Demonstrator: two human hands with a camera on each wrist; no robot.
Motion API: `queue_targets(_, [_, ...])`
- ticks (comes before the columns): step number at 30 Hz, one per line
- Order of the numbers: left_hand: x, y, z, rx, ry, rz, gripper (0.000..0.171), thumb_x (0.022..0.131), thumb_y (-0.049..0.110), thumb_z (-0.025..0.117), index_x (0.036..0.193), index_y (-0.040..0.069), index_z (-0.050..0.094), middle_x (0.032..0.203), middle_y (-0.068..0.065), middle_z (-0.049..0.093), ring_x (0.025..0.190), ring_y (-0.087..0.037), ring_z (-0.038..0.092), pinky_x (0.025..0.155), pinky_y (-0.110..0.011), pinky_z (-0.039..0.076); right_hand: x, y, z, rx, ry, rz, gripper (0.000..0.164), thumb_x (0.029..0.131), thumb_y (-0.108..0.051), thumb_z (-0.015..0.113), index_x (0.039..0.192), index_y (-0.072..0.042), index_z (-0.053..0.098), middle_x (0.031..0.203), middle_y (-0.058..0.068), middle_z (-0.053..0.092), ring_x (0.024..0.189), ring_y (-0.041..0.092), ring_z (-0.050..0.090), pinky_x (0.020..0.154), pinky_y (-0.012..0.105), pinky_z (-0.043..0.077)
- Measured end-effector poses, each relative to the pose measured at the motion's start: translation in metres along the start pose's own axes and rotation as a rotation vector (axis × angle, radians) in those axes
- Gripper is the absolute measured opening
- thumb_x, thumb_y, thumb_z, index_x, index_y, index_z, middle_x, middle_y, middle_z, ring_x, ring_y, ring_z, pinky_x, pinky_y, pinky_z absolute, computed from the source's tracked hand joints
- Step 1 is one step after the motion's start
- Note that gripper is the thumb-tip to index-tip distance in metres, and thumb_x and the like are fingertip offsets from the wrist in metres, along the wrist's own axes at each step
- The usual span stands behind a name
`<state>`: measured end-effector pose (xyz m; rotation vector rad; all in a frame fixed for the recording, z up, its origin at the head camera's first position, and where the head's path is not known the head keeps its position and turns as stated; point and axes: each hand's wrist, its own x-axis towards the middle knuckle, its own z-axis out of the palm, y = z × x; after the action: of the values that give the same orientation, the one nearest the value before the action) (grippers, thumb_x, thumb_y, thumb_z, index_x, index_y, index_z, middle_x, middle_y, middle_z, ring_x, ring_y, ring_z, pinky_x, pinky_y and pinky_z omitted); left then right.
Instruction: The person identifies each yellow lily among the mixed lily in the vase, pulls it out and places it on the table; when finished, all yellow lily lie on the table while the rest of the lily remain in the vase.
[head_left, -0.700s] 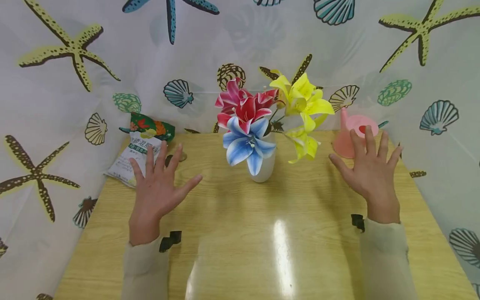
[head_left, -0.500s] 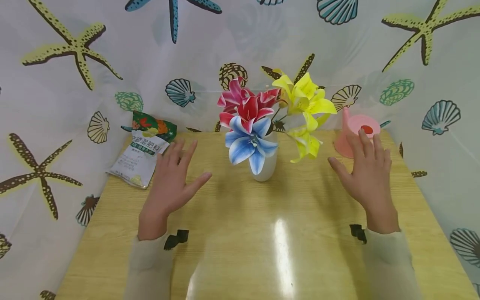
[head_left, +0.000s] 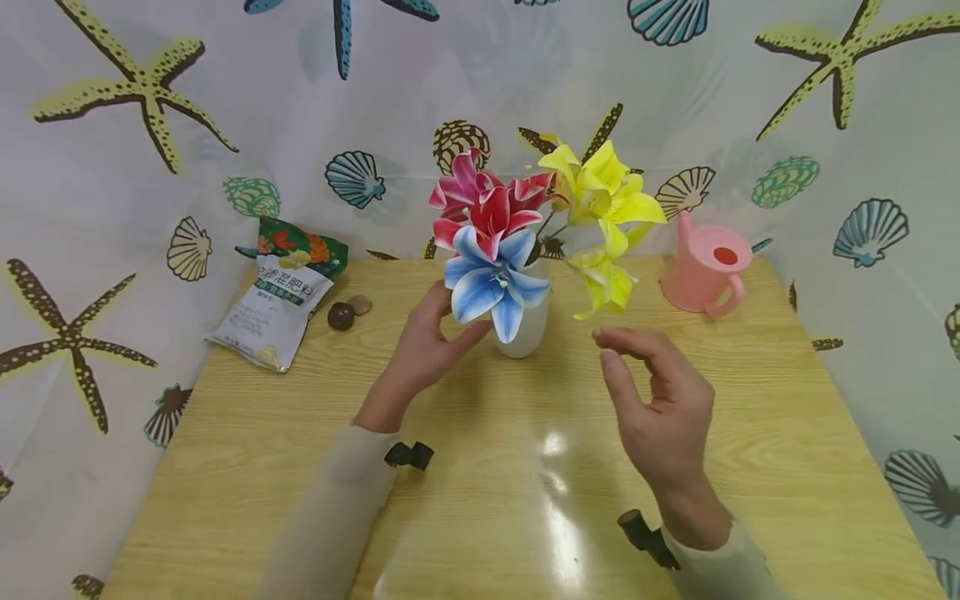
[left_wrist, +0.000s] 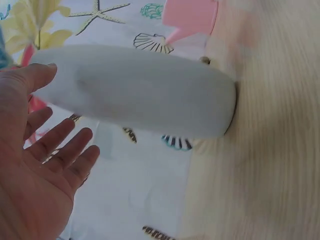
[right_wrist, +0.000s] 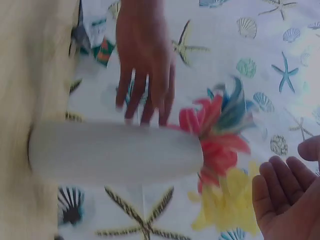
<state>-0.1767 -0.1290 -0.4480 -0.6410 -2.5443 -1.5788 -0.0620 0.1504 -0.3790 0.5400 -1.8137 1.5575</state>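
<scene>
A white vase stands upright on the table, holding a blue lily, pink-red lilies and yellow lilies. My left hand reaches to the vase's left side, its fingertips partly behind the blue petals. In the left wrist view the thumb overlaps the upper vase, while the loosely bent fingers stand apart from it; whether the thumb touches cannot be told. My right hand hovers to the right of the vase, fingers bent and thumb near the index fingertip, with nothing held.
At the back right stands a pink watering can. A white and green printed bag lies at the back left, beside a dark round object and a smaller brownish one. Behind the table hangs a starfish-patterned cloth.
Both hands have moved inward from beside the bag and the watering can. My left hand has come to the vase; my right hand has drawn nearer and its spread fingers have bent.
</scene>
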Motion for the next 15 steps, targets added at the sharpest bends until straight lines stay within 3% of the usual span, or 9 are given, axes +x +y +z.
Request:
queue_targets(5, [0.011,-0.004,0.017,-0.066,0.018,-0.016,0.087,0.099,0.016,0.086,0.171,0.017,0.038,0.174,-0.008,0.050,0.162,-0.035,0.049,0.130,-0.060,0.046,-0.005,0.003,0.026,0.177,0.029,0.083,0.020,0.097,0.021,0.066,0.117,0.022,0.071,0.116,-0.001,0.082,0.112,0.014,0.079,0.104,0.027,0.063])
queue_targets(12, [0.020,-0.012,0.027,-0.096,0.007,-0.111,0.079,0.098,0.012,0.085,0.165,0.005,0.044,0.166,-0.018,0.057,0.155,-0.039,0.056,0.129,-0.061,0.047,-0.013,0.019,0.047,0.215,0.062,0.222,0.024,0.100,0.017,0.069,0.123,0.020,0.071,0.117,-0.006,0.082,0.111,0.010,0.079,0.101,0.024,0.064])
queue_targets(15, [0.023,-0.015,0.030,-0.098,-0.008,-0.114,0.079,0.097,0.015,0.087,0.164,0.006,0.046,0.165,-0.017,0.059,0.155,-0.039,0.057,0.128,-0.061,0.048,-0.014,0.026,0.056,0.223,0.075,0.249,0.027,0.100,0.015,0.070,0.127,0.019,0.072,0.118,-0.006,0.083,0.112,0.009,0.081,0.101,0.024,0.064])
